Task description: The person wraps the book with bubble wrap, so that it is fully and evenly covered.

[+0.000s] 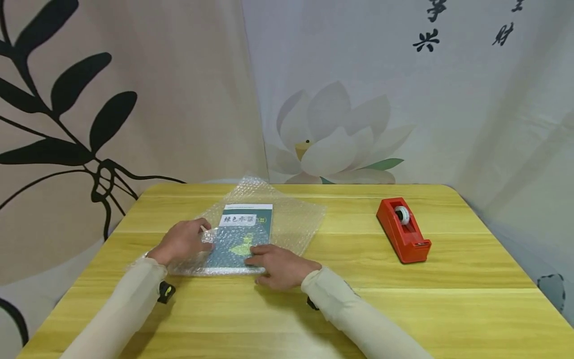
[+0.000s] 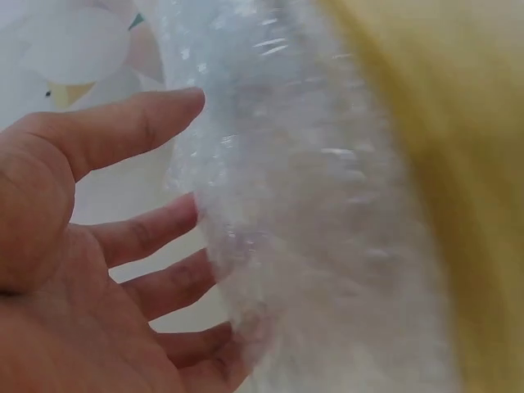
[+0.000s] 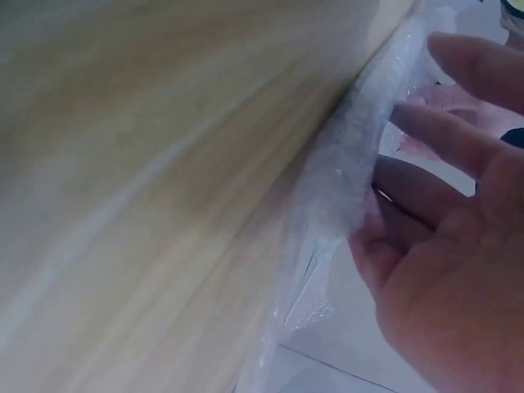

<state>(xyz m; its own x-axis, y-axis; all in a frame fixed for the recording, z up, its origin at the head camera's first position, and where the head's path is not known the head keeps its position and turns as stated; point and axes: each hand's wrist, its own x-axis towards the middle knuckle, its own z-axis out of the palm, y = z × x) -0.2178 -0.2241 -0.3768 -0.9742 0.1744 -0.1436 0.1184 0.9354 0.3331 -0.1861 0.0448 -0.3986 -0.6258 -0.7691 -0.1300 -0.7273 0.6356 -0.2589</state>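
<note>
A blue-green book (image 1: 244, 237) with a white title label lies on a sheet of bubble wrap (image 1: 298, 219), and a fold of the wrap covers the book's lower part. At the book's left side is my left hand (image 1: 181, 242). In the left wrist view its thumb and fingers are spread apart, with the fingertips against the bubble wrap (image 2: 319, 205). My right hand (image 1: 280, 267) rests by the lower right corner of the book. Seen from the right wrist, its loosely extended fingers (image 3: 442, 131) touch the edge of the wrap (image 3: 340, 172).
A red tape dispenser (image 1: 403, 232) with a roll of tape (image 1: 402, 215) stands on the right half of the wooden table (image 1: 341, 319). Behind the table's far edge hangs a printed curtain (image 1: 197, 89).
</note>
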